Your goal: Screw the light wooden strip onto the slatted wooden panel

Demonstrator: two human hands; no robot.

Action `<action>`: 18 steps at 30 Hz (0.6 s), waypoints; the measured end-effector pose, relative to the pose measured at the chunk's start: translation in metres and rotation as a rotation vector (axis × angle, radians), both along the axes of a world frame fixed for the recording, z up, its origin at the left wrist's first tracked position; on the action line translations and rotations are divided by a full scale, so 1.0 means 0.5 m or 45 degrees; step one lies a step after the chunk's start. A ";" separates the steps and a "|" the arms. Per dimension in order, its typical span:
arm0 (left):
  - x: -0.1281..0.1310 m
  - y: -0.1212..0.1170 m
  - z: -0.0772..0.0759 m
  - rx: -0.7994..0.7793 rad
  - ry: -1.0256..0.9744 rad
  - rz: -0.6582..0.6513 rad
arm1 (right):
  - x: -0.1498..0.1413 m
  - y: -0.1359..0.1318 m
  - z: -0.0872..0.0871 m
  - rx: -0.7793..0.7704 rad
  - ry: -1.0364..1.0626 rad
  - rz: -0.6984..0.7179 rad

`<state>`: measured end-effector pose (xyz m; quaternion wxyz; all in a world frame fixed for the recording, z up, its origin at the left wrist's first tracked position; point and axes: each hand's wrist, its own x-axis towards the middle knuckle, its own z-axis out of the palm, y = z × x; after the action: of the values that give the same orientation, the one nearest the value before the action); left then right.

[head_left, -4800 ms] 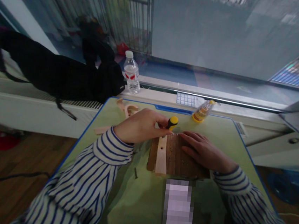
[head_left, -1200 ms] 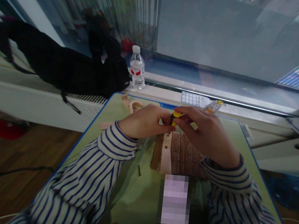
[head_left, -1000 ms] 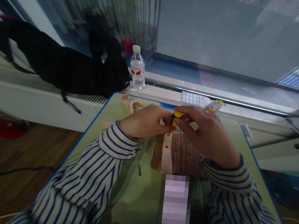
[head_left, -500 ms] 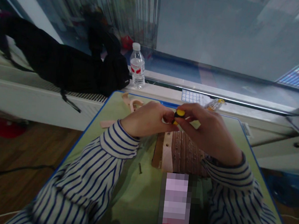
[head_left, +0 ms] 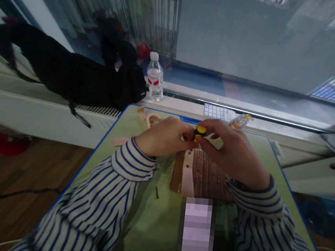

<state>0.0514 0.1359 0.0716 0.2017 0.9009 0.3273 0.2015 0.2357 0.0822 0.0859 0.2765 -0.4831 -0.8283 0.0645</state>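
Note:
Both hands meet on a short yellow-and-black screwdriver (head_left: 200, 131), which stands roughly upright over the far end of a pale wooden piece (head_left: 189, 179). My left hand (head_left: 166, 138) pinches its handle from the left. The fingers of my right hand (head_left: 232, 149) close on its top from the right. Its tip is hidden behind the fingers. Two dark holes show in the wooden piece, which lies along the left part of a brown corrugated cardboard block (head_left: 208, 175) pitted with small holes. A loose screw (head_left: 157, 192) lies on the green tabletop (head_left: 143, 225) to the left.
More pale wooden parts (head_left: 153, 119) lie at the table's far left. A clear bottle with a yellow cap (head_left: 240, 122) is beyond my right hand. On the sill stand a water bottle (head_left: 155, 79), a black bag (head_left: 71, 77) and a gridded sheet (head_left: 214, 111).
My right hand has left the cardboard and come up onto the screwdriver, which my left hand keeps holding. In the last second, the handle has turned and tilted slightly between the fingers.

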 end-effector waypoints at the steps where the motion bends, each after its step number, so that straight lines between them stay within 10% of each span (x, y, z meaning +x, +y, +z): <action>1: 0.000 0.000 0.000 0.007 0.001 -0.009 | 0.000 0.000 0.000 0.001 -0.001 -0.003; 18: 0.006 -0.003 -0.006 -0.024 -0.073 0.050 | 0.005 0.004 -0.006 0.010 0.040 -0.001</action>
<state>0.0542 0.1346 0.0687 0.2154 0.8862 0.3410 0.2279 0.2384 0.0843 0.0828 0.2914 -0.4812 -0.8239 0.0690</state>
